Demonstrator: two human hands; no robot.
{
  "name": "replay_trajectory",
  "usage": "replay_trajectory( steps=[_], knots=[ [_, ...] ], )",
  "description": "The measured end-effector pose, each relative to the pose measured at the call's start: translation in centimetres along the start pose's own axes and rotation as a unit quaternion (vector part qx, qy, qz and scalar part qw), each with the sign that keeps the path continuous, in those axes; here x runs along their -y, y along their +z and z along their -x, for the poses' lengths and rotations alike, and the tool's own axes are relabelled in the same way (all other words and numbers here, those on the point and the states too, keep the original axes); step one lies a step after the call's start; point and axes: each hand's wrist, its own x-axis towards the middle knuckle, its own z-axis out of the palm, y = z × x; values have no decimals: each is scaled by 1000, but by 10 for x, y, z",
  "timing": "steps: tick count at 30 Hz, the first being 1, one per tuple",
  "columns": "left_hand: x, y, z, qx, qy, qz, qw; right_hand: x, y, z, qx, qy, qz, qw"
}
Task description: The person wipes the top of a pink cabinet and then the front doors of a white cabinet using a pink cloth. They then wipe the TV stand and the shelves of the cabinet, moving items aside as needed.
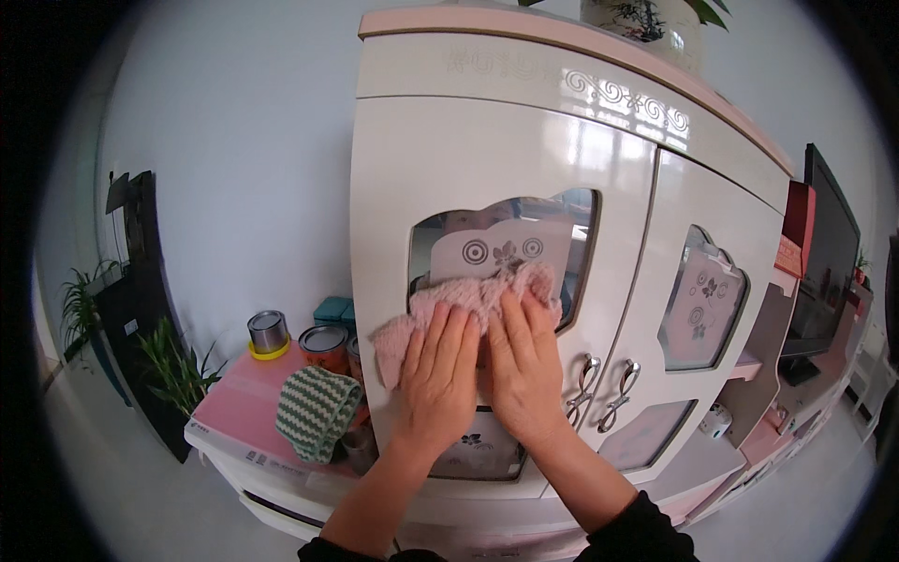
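Note:
A fluffy pink cloth [449, 298] lies spread and partly bunched against the lower part of the decorated upper glass pane [449, 253] in a white cabinet door [484, 158]. My left hand [439, 383] presses it with outstretched fingers near the pane's left side, where a corner of cloth hangs onto the door frame. Close beside it, my right hand [523, 365] holds the bunched right part of the cloth against the glass. Curved metal door handles [586, 386] are just right of my right wrist. Beneath my hands, a lower glass pane [484, 449] is partly hidden by my forearms.
Left of the cabinet, a low pink-topped unit [235, 386] bears metal cans [267, 331] and a green-and-white striped cloth [316, 414]. A green plant [179, 369] stands beyond it. On top of the cabinet is a decorated vase [642, 31]. A television [822, 267] stands at right.

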Motion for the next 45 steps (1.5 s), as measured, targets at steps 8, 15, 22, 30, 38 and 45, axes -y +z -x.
replay_trajectory(
  steps=[8,15,22,30,38,45],
  knots=[
    [40,-23,-67,-129,-38,-101,986,-8,4,-104,-64,-91,-11,994],
    [24,-22,-127,-108,22,-126,986,-53,-16,-128,-101,-31,67,992],
    [-40,5,-150,-72,126,-43,988,-89,-49,-93,-120,68,136,981],
    [-69,25,-103,3,159,36,987,-99,-76,-26,-41,34,128,990],
    [-82,27,-144,-61,131,8,989,-120,-78,-68,-65,31,127,989],
    [-94,31,-107,0,166,22,986,-116,-84,-11,-21,70,126,989]
  ],
)
